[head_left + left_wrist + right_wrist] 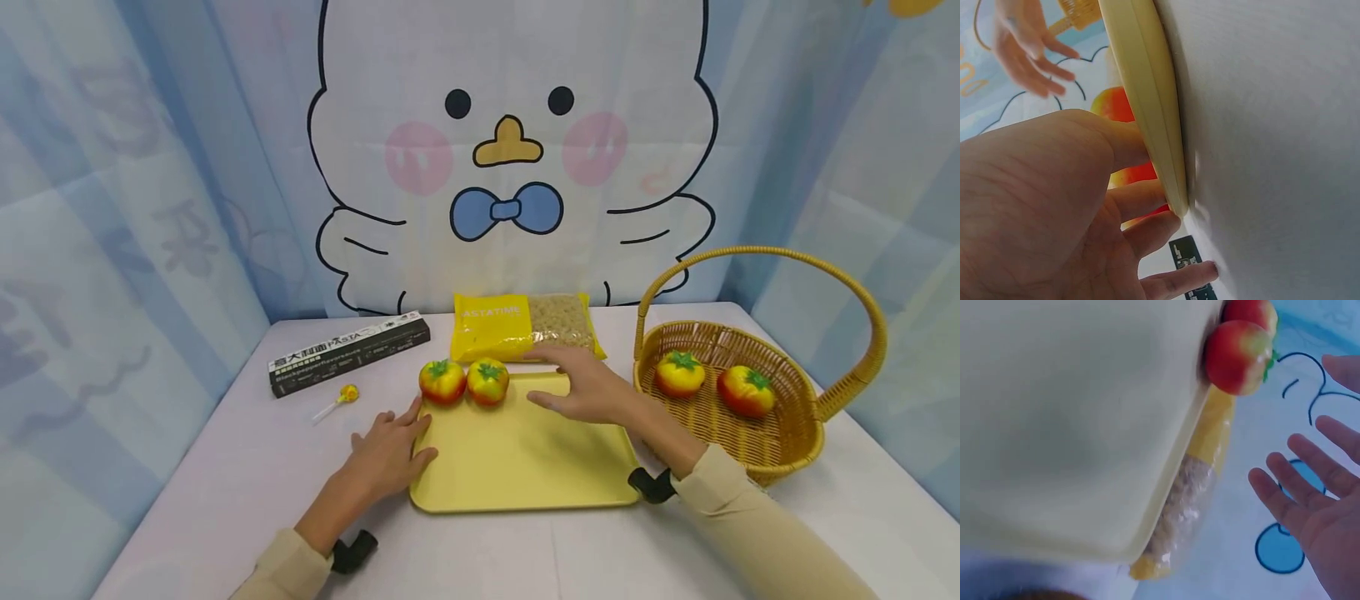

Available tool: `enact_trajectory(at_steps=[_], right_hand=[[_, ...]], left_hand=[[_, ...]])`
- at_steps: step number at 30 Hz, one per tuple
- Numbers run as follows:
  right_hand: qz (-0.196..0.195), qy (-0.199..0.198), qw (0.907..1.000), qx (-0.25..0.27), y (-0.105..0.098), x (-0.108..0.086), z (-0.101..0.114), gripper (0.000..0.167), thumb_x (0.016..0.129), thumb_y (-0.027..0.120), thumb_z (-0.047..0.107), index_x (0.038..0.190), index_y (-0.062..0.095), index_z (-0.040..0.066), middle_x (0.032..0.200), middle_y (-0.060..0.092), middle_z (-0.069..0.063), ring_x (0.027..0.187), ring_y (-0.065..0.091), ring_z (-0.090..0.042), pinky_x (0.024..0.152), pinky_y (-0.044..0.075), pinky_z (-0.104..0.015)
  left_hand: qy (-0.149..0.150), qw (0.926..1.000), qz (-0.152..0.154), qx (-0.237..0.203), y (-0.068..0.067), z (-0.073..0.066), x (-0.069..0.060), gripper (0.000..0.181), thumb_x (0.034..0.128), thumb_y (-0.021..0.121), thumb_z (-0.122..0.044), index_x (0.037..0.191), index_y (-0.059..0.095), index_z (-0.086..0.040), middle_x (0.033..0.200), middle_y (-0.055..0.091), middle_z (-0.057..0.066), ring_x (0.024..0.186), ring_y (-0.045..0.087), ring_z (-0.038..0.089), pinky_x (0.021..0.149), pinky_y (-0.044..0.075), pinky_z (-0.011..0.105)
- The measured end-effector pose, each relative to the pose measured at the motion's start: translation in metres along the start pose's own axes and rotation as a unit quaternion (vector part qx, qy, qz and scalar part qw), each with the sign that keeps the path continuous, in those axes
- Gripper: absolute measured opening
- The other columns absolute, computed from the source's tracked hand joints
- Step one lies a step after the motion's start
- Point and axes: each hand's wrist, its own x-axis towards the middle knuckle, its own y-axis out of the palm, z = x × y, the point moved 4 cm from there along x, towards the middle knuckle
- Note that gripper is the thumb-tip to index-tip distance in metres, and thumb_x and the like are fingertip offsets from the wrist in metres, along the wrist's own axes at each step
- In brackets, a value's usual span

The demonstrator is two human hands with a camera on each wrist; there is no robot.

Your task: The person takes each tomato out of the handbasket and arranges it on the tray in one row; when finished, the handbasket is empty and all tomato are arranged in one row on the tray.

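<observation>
The pale yellow tray (517, 467) lies flat on the white table (480, 554) in front of the person, its long axis running left to right and its short sides running from near to far. It is a smooth, plain rectangle with rounded corners and a low raised rim. Two toy tomatoes (442, 385) sit side by side in its far-left corner, green leafy tops upward; they are round and glossy, yellow around the leaves and deepening to red lower down.

The left hand (386, 454) touches the tray's left rim, fingers spread and fairly straight. The right hand (585, 387) hovers above the tray's far-right part, fingers extended and spread, holding nothing.

Just behind the tray lies a yellow pasta bag (491, 329) with a clear section. Right of it stands a wicker basket (798, 450) with two more tomatoes (679, 375) inside.
</observation>
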Motion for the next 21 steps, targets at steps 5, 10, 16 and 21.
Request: enact_trajectory(at_steps=[5, 10, 16, 21], right_hand=[[-0.027, 0.026, 0.9993, 0.005, -0.023, -0.022, -0.008, 0.054, 0.095, 0.080, 0.024, 0.145, 0.063, 0.012, 0.147, 0.066, -0.012, 0.134, 0.064, -0.036, 0.105, 0.058, -0.057], [-0.053, 0.040, 0.9977, -0.016, -0.045, -0.043, -0.019, 0.051, 0.094, 0.082, 0.021, 0.142, 0.065, 0.009, 0.141, 0.069, -0.014, 0.128, 0.066, -0.037, 0.101, 0.060, -0.057], [-0.075, 0.061, 0.9936, -0.059, -0.070, -0.062, -0.033, 0.045, 0.095, 0.081, 0.021, 0.136, 0.068, 0.010, 0.122, 0.075, -0.012, 0.097, 0.071, -0.028, 0.080, 0.063, -0.039], [-0.063, 0.074, 0.9934, -0.062, -0.091, -0.073, -0.045, 0.041, 0.096, 0.080, 0.021, 0.134, 0.070, 0.008, 0.117, 0.076, -0.011, 0.098, 0.073, -0.029, 0.085, 0.065, -0.042]], left_hand=[[0.004, 1.0000, -0.003, 0.003, 0.000, 0.000, -0.001, 0.062, 0.1020, 0.068, -0.043, 0.157, 0.054, -0.017, 0.175, 0.033, 0.005, 0.147, 0.046, 0.045, 0.106, 0.036, 0.088], [0.007, 1.0000, -0.005, 0.005, -0.001, 0.000, -0.001, 0.062, 0.1018, 0.068, -0.043, 0.156, 0.055, -0.016, 0.175, 0.033, 0.006, 0.147, 0.046, 0.047, 0.105, 0.036, 0.089], [0.005, 0.9999, -0.010, 0.007, -0.002, 0.001, -0.002, 0.061, 0.1022, 0.068, -0.043, 0.156, 0.055, -0.016, 0.175, 0.033, 0.005, 0.147, 0.045, 0.047, 0.105, 0.035, 0.089], [0.016, 0.9998, -0.008, -0.002, -0.002, 0.000, -0.001, 0.061, 0.1031, 0.067, -0.042, 0.156, 0.054, -0.015, 0.175, 0.033, 0.005, 0.148, 0.045, 0.047, 0.105, 0.034, 0.090]])
